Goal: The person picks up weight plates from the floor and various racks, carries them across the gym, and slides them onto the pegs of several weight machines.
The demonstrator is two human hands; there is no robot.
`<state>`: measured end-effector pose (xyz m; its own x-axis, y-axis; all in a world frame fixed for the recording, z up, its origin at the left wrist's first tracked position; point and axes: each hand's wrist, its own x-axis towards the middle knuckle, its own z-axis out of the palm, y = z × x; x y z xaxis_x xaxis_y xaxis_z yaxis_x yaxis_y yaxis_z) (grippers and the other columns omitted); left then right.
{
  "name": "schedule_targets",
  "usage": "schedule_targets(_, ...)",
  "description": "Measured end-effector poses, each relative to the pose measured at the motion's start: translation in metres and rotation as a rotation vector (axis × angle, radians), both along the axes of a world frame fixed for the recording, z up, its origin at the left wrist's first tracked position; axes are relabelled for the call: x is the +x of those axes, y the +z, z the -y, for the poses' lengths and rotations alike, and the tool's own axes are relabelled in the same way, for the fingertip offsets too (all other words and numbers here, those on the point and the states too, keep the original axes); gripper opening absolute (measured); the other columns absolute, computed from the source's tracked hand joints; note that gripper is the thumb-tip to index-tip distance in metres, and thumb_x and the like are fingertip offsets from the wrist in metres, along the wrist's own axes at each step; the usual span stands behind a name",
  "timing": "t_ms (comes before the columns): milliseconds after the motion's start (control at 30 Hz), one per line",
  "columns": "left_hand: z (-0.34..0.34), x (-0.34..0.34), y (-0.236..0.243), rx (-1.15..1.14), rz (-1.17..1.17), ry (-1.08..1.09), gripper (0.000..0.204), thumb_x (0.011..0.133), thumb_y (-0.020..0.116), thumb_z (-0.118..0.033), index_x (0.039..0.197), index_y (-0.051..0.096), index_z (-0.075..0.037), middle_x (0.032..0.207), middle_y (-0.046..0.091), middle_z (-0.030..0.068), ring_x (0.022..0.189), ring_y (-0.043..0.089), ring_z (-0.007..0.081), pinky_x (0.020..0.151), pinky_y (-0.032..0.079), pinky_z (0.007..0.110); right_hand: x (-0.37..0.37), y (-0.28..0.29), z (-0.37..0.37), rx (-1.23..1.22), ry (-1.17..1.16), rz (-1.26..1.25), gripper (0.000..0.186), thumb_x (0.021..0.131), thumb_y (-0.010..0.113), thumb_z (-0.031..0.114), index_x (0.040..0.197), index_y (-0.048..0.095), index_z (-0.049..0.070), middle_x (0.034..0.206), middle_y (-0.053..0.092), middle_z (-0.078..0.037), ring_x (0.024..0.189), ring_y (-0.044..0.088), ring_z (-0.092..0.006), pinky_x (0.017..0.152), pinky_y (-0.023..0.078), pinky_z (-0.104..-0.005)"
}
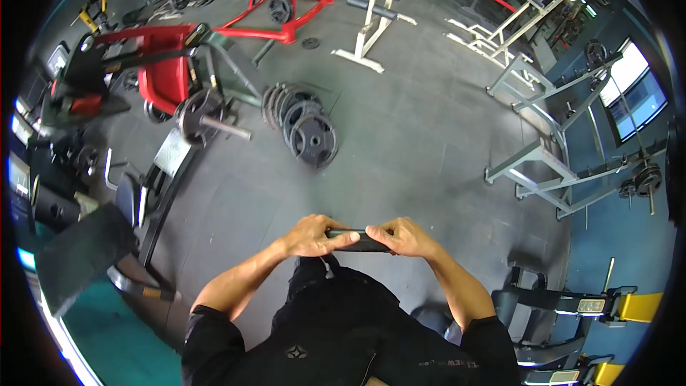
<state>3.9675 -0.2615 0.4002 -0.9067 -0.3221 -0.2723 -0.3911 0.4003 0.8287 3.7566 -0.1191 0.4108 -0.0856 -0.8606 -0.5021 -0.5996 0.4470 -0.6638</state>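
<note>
black flat strap (361, 241) | left hand (312, 236) pinching one end | right hand (401, 237) pinching other end

The floor (421, 136) is dark grey rubber matting laid in large square tiles, with seams showing between them. A row of black weight plates (300, 123) stands on edge on it, leaning one against the next, just beside the base of a red plate-loaded machine (153, 75). A single small plate (310, 43) lies flat farther off, near the red rack frame (289, 0). A white-framed bench (375, 18) stands on the matting beyond. Grey machine frames (550, 143) rest on it to the right. At lower left the matting meets a teal strip (121, 347).
</note>
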Motion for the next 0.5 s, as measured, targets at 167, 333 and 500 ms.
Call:
schedule_targets(167, 0.157, -0.132, -0.023, -0.115, 0.054, -0.077, 0.068, 0.086, 0.055, -0.068, 0.11, 0.073, -0.007, 0.079, 0.072, 0.0162, 0.073, 0.07, 0.0328, 0.07, 0.053, 0.042, -0.101, -0.028, 0.14, -0.036, -0.113, -0.029, 0.064, 0.093, 0.049, 0.063, 0.085, 0.074, 0.005, 0.056, 0.059, -0.007, 0.053, 0.06, -0.0167, 0.052, 0.046, -0.0327)
schedule_targets(333, 0.299, -0.253, -0.03, -0.222, 0.107, -0.107, 0.07, 0.082, 0.056, -0.071, 0.102, 0.076, -0.007, 0.078, 0.071, 0.0197, 0.077, 0.07, 0.0347, 0.073, 0.054, 0.043, -0.216, -0.046, 0.273, -0.077, -0.229, -0.035, 0.054, 0.093, 0.054, 0.057, 0.1, 0.076, 0.008, 0.06, 0.063, -0.008, 0.054, 0.062, -0.0156, 0.054, 0.048, -0.0326)
schedule_targets(500, 0.435, -0.364, -0.042, -0.15, 0.178, -0.05, 0.069, 0.085, 0.052, -0.071, 0.101, 0.076, -0.008, 0.073, 0.071, 0.0164, 0.075, 0.07, 0.0346, 0.075, 0.053, 0.045, -0.338, -0.058, 0.42, -0.015, -0.171, 0.038, 0.057, 0.094, 0.053, 0.057, 0.096, 0.076, 0.006, 0.059, 0.063, -0.008, 0.054, 0.062, -0.016, 0.055, 0.048, -0.0322)
